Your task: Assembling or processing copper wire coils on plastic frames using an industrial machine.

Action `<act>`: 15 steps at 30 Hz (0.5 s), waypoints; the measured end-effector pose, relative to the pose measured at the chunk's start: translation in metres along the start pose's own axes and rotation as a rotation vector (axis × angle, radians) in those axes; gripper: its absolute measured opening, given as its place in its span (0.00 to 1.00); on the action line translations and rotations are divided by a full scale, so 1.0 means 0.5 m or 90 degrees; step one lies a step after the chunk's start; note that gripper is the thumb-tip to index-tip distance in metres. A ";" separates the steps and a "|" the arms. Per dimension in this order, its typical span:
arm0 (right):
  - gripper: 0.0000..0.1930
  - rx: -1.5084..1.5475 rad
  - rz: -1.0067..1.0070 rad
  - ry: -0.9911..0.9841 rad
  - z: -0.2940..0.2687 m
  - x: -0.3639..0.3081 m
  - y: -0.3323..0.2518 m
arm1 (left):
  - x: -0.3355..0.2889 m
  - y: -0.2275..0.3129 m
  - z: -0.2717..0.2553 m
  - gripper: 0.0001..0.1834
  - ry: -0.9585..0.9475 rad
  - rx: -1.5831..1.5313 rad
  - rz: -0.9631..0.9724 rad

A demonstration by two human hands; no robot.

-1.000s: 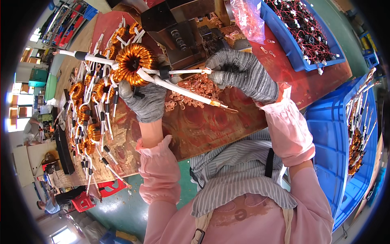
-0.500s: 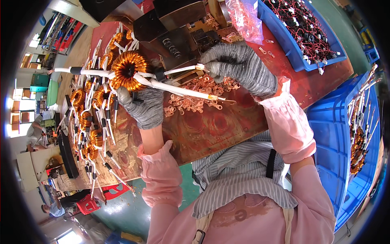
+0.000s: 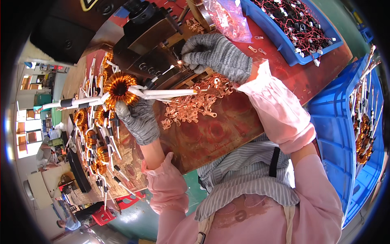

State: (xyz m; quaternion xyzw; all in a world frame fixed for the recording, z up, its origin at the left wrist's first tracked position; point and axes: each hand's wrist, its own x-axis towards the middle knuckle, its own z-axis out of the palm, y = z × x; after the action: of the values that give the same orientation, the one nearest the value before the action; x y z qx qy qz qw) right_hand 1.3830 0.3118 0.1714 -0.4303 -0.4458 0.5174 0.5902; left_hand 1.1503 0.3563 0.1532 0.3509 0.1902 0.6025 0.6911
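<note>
My left hand (image 3: pixel 141 122), in a grey knit glove, grips a copper-wound toroidal coil (image 3: pixel 121 90) from below. Thick white sleeved leads stick out of the coil to both sides. One thinner lead (image 3: pixel 165 73) runs up to the right, and the gloved fingers of my right hand (image 3: pixel 219 55) pinch its end, where a bit of copper shows. That end lies at the front of a black press machine (image 3: pixel 152 40). Whether a terminal sits on the lead's tip is too small to tell. Below my right hand lies a pile of copper ring terminals (image 3: pixel 195 103) on the red worktable (image 3: pixel 219 130).
More wound coils (image 3: pixel 91 138) with white leads lie at the left. A clear bag of terminals (image 3: pixel 229 20) rests beside a blue tray (image 3: pixel 292 59) of red-wired black parts. A large blue bin (image 3: pixel 331 122) holding coils stands at the right. Another person (image 3: pixel 71 221) is at far left.
Both hands have moved the coil and its lead toward the press; my right hand has gone left and up in the picture. The view has shifted, showing more of the machine.
</note>
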 end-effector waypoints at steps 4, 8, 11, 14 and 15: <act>0.09 0.013 0.022 0.010 -0.003 0.012 0.000 | 0.003 -0.003 0.006 0.28 -0.002 0.005 -0.009; 0.09 -0.005 0.005 0.024 -0.006 0.019 0.008 | 0.001 -0.008 0.011 0.29 0.030 0.062 0.024; 0.10 -0.049 -0.006 0.038 -0.004 0.024 0.013 | 0.005 -0.004 0.000 0.28 0.042 0.051 0.035; 0.09 -0.076 -0.020 0.047 -0.007 0.024 0.015 | 0.005 -0.004 -0.001 0.27 0.049 0.043 0.029; 0.09 -0.075 -0.019 0.046 -0.007 0.024 0.018 | 0.003 -0.001 0.002 0.28 0.032 0.067 0.033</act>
State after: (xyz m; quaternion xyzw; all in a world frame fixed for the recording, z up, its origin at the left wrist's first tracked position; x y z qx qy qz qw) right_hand 1.3854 0.3245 0.1629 -0.4761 -0.4600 0.4654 0.5875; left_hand 1.1518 0.3574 0.1536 0.3764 0.2294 0.6179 0.6511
